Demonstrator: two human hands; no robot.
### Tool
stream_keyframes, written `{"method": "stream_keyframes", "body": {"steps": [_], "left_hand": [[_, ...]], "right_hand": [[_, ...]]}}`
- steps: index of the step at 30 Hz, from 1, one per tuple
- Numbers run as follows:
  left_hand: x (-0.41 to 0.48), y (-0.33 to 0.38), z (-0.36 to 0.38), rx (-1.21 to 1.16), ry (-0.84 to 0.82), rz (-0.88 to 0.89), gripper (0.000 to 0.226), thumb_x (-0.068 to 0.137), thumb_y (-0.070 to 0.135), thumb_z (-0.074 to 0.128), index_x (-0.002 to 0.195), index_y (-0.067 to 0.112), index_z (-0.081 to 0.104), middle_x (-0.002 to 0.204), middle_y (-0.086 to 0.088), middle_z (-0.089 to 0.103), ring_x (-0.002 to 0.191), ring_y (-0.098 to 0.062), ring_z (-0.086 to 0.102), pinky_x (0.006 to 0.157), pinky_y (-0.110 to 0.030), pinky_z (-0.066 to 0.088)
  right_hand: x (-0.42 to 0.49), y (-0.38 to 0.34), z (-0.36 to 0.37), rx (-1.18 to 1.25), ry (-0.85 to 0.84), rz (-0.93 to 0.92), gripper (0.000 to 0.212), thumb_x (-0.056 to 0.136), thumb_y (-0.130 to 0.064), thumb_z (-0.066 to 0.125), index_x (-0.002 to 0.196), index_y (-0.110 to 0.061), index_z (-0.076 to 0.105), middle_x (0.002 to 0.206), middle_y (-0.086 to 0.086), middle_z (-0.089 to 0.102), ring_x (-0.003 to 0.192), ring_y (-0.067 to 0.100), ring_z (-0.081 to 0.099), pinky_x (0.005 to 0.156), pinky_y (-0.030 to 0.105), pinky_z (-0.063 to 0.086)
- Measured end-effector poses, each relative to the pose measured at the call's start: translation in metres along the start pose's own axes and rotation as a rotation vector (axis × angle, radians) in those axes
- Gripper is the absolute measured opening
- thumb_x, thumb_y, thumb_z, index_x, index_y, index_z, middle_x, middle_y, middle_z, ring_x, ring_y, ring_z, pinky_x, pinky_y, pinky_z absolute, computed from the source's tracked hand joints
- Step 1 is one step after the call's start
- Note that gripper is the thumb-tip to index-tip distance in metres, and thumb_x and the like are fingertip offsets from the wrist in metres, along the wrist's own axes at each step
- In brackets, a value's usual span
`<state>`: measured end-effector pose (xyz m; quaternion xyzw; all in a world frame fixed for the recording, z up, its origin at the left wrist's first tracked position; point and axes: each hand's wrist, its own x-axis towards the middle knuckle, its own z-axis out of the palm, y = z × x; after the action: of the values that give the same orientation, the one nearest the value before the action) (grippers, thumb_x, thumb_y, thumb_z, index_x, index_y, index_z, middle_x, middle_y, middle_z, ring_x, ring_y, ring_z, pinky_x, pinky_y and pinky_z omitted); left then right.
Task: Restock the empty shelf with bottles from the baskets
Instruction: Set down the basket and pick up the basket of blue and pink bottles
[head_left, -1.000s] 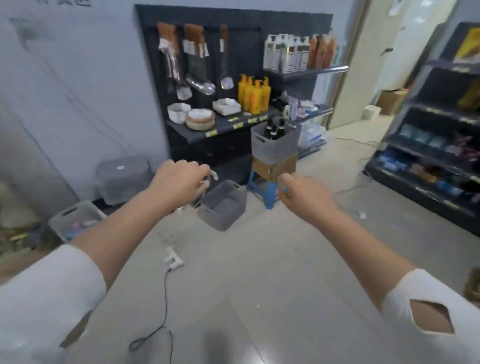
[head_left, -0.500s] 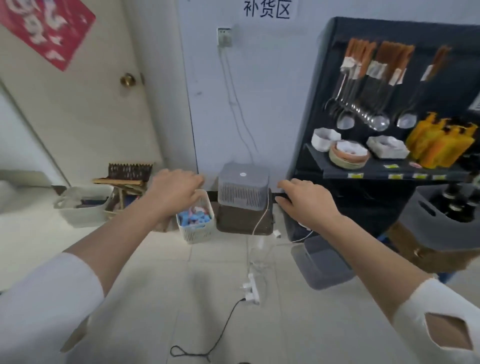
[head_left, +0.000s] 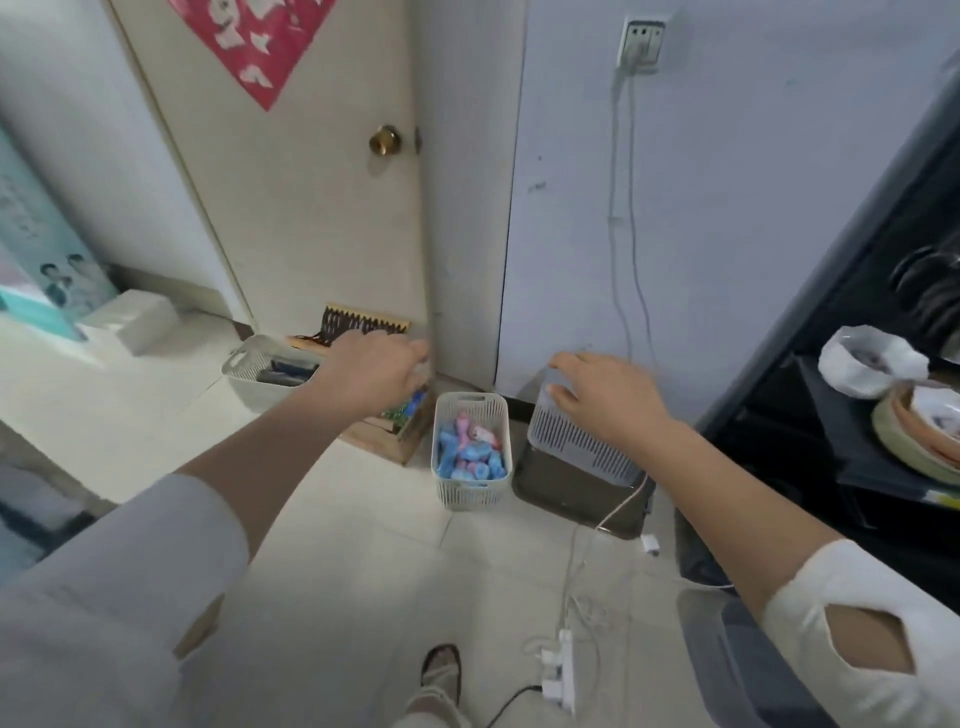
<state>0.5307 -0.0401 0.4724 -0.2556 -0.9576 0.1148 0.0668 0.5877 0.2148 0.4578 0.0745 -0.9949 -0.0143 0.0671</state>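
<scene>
Though half behind left hand (head_left: 371, 374), wooden box (head_left: 402, 444) contents unclear.

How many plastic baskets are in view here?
4: left white basket by the door; middle white basket holding blue packets; upturned grey basket by the right hand; corner grey basket at lower right, partly behind the arm. More may be hidden.

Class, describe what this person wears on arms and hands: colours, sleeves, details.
The right sleeve is loose, white, ending near the elbow, with a diamond-shaped cut-out; the left sleeve matches, with a smaller slit. The left hand and right hand are bare: no gloves, watch or rings visible.
</scene>
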Motion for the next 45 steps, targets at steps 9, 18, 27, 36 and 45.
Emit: {"method": "stream_keyframes", "body": {"steps": [9, 18, 27, 36, 45], "left_hand": [[0.169, -0.098, 0.098, -0.039, -0.092, 0.045, 0.024, 0.096, 0.036, 0.037, 0.110, 0.021, 0.050, 0.105, -0.001, 0.063, 0.098, -0.023, 0.059, 0.072, -0.033, 0.039], [0.327, -0.157, 0.159, -0.100, -0.230, 0.144, 0.028, 0.095, 0.034, 0.041, 0.117, 0.020, 0.053, 0.121, -0.003, 0.060, 0.114, -0.025, 0.056, 0.094, -0.037, 0.043], [0.473, -0.175, 0.201, -0.084, -0.220, 0.293, 0.027, 0.096, 0.032, 0.038, 0.118, 0.022, 0.052, 0.123, -0.001, 0.059, 0.113, -0.024, 0.057, 0.089, -0.035, 0.045], [0.574, -0.167, 0.261, -0.090, -0.247, 0.528, 0.027, 0.095, 0.026, 0.038, 0.119, 0.021, 0.049, 0.122, -0.005, 0.058, 0.113, -0.026, 0.054, 0.084, -0.037, 0.045], [0.581, -0.143, 0.376, -0.151, -0.316, 0.747, 0.028, 0.093, 0.031, 0.045, 0.117, 0.019, 0.053, 0.121, -0.007, 0.058, 0.113, -0.029, 0.055, 0.084, -0.039, 0.047]], "right_hand": [[0.188, 0.003, 0.071, 0.057, -0.081, 0.090, 0.036, 0.099, -0.035, 0.038, 0.129, -0.019, 0.047, 0.124, 0.004, 0.059, 0.108, 0.027, 0.058, 0.079, 0.036, 0.046], [0.327, 0.028, 0.141, 0.169, -0.245, 0.260, 0.032, 0.099, -0.033, 0.039, 0.124, -0.015, 0.049, 0.118, 0.007, 0.060, 0.108, 0.028, 0.057, 0.085, 0.039, 0.050], [0.449, 0.065, 0.190, 0.104, -0.307, 0.288, 0.036, 0.099, -0.036, 0.037, 0.128, -0.017, 0.046, 0.122, 0.008, 0.059, 0.108, 0.030, 0.059, 0.083, 0.039, 0.048], [0.495, 0.072, 0.233, 0.178, -0.335, 0.545, 0.034, 0.099, -0.032, 0.038, 0.125, -0.014, 0.048, 0.118, 0.010, 0.061, 0.107, 0.031, 0.058, 0.082, 0.038, 0.047], [0.467, 0.032, 0.349, 0.287, -0.438, 0.906, 0.032, 0.097, -0.035, 0.041, 0.120, -0.014, 0.050, 0.114, 0.010, 0.061, 0.106, 0.033, 0.059, 0.082, 0.041, 0.049]]}}
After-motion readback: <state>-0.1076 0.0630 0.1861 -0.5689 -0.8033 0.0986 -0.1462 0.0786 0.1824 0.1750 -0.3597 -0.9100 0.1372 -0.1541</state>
